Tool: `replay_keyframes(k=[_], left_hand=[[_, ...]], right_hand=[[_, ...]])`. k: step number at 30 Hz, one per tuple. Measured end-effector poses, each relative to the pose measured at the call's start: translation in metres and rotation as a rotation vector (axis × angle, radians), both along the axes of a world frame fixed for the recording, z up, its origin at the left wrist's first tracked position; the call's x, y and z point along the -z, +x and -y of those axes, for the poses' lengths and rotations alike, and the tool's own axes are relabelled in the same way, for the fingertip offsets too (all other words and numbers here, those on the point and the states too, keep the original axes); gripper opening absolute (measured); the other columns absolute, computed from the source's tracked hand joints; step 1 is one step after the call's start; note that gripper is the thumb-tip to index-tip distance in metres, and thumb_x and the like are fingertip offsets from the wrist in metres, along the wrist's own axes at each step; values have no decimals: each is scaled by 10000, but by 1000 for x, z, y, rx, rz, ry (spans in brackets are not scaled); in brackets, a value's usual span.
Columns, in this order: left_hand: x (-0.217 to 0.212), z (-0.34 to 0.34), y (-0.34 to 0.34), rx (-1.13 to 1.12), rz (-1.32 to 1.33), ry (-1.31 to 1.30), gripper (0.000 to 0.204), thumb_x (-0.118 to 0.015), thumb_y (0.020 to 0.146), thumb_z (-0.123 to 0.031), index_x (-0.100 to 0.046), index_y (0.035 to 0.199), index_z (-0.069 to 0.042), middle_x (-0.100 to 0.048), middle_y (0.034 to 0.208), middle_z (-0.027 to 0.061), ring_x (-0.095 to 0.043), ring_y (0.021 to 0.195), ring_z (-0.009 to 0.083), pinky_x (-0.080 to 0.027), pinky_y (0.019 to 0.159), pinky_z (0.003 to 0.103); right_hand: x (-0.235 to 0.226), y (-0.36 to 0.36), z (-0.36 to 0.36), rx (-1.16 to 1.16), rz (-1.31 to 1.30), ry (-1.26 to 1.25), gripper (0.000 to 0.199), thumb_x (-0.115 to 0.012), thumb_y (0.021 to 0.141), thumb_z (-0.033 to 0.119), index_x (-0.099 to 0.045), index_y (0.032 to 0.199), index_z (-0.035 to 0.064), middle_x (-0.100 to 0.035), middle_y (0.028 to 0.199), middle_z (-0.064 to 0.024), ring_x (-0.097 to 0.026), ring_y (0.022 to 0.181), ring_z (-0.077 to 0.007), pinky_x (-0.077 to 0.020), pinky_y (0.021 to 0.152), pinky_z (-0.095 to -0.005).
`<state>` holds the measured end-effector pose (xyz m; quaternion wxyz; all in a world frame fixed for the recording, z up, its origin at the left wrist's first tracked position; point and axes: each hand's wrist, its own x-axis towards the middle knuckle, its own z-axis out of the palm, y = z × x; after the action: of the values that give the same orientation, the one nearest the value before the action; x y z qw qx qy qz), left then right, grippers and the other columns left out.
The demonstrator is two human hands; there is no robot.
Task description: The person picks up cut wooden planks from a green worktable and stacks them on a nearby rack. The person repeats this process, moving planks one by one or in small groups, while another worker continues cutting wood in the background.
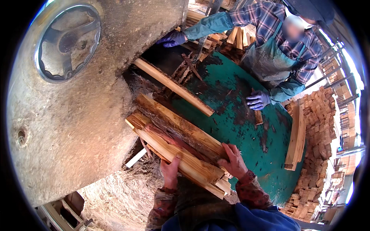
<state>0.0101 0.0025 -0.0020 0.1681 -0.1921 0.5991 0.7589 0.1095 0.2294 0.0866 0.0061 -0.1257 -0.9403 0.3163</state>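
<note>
A stack of rough wooden boards (pixel 194 165) lies slanted in front of me, its near end close to my body. My left hand (pixel 169 171) is closed on the near long edge of a pale board, thumb on top, fingers hidden below. Beside it in the stack runs a bark-edged board (pixel 173 119) with dark bark along its side. My right hand (pixel 234 160) grips the near right end of that board, fingers over the end. Reddish bark strips (pixel 175 140) lie between the boards.
A large dusty machine housing with a handwheel (pixel 68 42) fills the left. Opposite, a co-worker's gloved hand (pixel 258 100) rests on the green table (pixel 246 134). A single board (pixel 175 86) lies beyond my stack. Two boards (pixel 296 138) lie at the right, near stacked wood (pixel 318 127).
</note>
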Motion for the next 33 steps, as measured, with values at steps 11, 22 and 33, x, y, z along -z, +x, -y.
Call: replay_keyframes(k=[11, 22, 33], left_hand=[[-1, 2, 1, 2, 6, -40, 573, -799, 776, -243, -545, 1189, 62, -644, 1068, 123, -605, 945, 189, -492, 838, 314], [3, 3, 1, 24, -17, -9, 572, -808, 771, -247, -543, 1164, 73, -653, 1044, 133, -615, 918, 180, -503, 824, 309], [-3, 0, 1, 3, -12, -48, 539, -783, 783, -240, -554, 1152, 80, -642, 1051, 142, -609, 912, 194, -497, 813, 313]], right_hand=[[-35, -66, -22, -137, -115, 80, 412, -668, 824, 185, -568, 1166, -21, -574, 1065, -196, -551, 1007, -369, -479, 841, -433], [-2, -68, 51, -267, -228, 164, 518, -723, 731, 153, -547, 1181, -35, -417, 1300, -196, -403, 1235, -404, -373, 1006, -506], [16, -64, 55, -199, -340, 145, 500, -714, 712, 125, -562, 1166, -18, -422, 1292, -175, -408, 1234, -398, -357, 1008, -520]])
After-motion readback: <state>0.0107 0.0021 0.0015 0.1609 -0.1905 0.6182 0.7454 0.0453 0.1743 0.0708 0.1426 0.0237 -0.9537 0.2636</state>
